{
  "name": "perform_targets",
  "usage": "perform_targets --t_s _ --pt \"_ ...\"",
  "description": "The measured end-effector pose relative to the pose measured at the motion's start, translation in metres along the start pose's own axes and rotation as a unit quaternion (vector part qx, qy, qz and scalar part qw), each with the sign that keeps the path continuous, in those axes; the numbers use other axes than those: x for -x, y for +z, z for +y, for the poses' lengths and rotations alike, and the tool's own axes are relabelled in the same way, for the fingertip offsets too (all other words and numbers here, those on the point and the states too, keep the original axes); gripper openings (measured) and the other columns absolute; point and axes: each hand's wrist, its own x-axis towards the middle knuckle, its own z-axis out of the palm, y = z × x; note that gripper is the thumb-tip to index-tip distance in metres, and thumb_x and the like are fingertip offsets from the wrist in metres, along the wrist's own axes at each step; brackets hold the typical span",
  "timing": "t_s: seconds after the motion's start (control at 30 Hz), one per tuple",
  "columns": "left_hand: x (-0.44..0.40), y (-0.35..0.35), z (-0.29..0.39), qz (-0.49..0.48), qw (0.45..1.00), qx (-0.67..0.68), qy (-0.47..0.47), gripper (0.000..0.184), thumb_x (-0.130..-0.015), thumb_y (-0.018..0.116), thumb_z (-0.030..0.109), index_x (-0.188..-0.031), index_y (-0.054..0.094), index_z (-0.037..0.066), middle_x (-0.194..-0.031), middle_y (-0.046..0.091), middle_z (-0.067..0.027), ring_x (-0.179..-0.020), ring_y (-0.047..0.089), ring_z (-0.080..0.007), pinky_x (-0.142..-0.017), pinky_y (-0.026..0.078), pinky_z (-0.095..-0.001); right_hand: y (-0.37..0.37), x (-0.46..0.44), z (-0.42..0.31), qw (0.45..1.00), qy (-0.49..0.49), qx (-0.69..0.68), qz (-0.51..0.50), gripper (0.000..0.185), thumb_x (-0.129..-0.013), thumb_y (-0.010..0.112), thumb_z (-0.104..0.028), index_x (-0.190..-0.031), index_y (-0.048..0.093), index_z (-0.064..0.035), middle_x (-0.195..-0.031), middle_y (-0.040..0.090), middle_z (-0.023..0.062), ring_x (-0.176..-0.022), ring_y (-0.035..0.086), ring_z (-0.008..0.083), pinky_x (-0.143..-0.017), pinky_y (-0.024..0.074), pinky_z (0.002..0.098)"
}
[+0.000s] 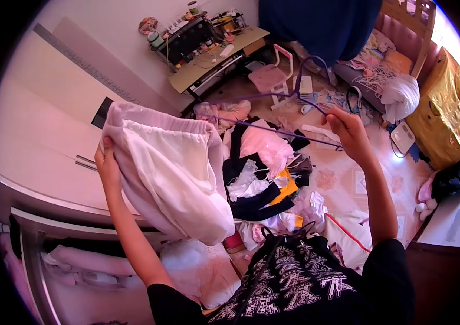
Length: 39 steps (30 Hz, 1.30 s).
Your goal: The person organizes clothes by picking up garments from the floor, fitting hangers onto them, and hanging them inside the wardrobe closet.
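Note:
My left hand [109, 165] is closed on the left side of a pale pink-and-white skirt [173, 179], near its gathered elastic waistband. The skirt hangs down in loose folds with the waistband uppermost. Over on the right, my right hand [347, 132] grips one shoulder of a thin purple clothes hanger [297, 93], whose hook points up and away from me. The hanger's far end reaches left to just above the skirt's waistband; whether they touch I cannot tell.
A heap of clothes [265, 149] covers the floor ahead. Behind it stand a pink chair [271, 78] and a cluttered desk [197, 76]. White wardrobe doors [46, 119] run along the left, with an open compartment [86, 295] below. A bunk bed and a gold-coloured cover [446, 116] are right.

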Motion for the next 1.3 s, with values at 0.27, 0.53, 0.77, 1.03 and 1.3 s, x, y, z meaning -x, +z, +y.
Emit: perform_targets --t_s 0.27,0.53,0.77,1.03,1.3 --pt "0.023 -0.042 0.027 0.039 0.993 0.109 0.009 0.047 -0.097 0.056 0.033 -0.124 0.056 -0.004 -0.119 0.060 -0.0092 -0.110 0.054 -0.0165 -0.097 0.040 -0.0284 0.021 -0.032 -0.018 0.975 0.000 -0.219 -0.044 0.027 -0.102 0.045 -0.021 -0.088 0.058 -0.0017 -0.060 0.038 -0.0047 -0.054 0.031 0.0052 -0.049 0.0256 0.0224" --pt "0.034 -0.050 0.037 0.081 0.985 0.142 -0.052 0.037 -0.095 0.058 0.030 -0.109 0.063 -0.004 -0.104 0.064 -0.0064 -0.096 0.057 -0.0124 -0.088 0.043 -0.0261 0.061 -0.024 -0.035 0.961 -0.060 -0.268 0.019 0.028 -0.101 0.048 -0.024 -0.088 0.058 -0.0022 -0.062 0.040 -0.0065 -0.052 0.031 0.0008 -0.047 0.0221 0.0196" --pt "0.086 -0.010 0.072 0.099 0.977 0.178 -0.064 0.031 -0.096 0.056 0.028 -0.093 0.063 -0.002 -0.091 0.061 -0.0023 -0.086 0.052 -0.0094 -0.079 0.043 -0.0247 0.045 -0.005 -0.037 0.979 -0.091 -0.179 0.034 0.030 -0.099 0.052 -0.025 -0.086 0.060 0.0009 -0.057 0.040 -0.0058 -0.050 0.033 0.0015 -0.046 0.0222 0.0203" --pt "0.130 -0.005 0.089 0.038 0.991 0.130 -0.020 0.037 -0.093 0.058 0.030 -0.070 0.044 0.005 -0.069 0.037 0.0063 -0.069 0.031 -0.0039 -0.059 0.027 -0.0209 0.005 0.028 -0.039 0.954 -0.027 -0.296 -0.036 0.046 -0.099 0.050 -0.038 -0.078 0.058 0.0030 -0.051 0.035 -0.0055 -0.042 0.026 0.0029 -0.041 0.0167 0.0237" --pt "0.164 -0.019 0.104 0.073 0.992 0.098 -0.005 0.044 -0.086 0.064 0.037 -0.069 0.046 0.001 -0.066 0.038 0.0063 -0.067 0.033 -0.0050 -0.058 0.028 -0.0218 -0.006 0.041 -0.047 0.959 -0.037 -0.280 -0.028 0.053 -0.097 0.051 -0.045 -0.076 0.058 0.0038 -0.051 0.036 -0.0044 -0.041 0.027 0.0040 -0.040 0.0176 0.0240"
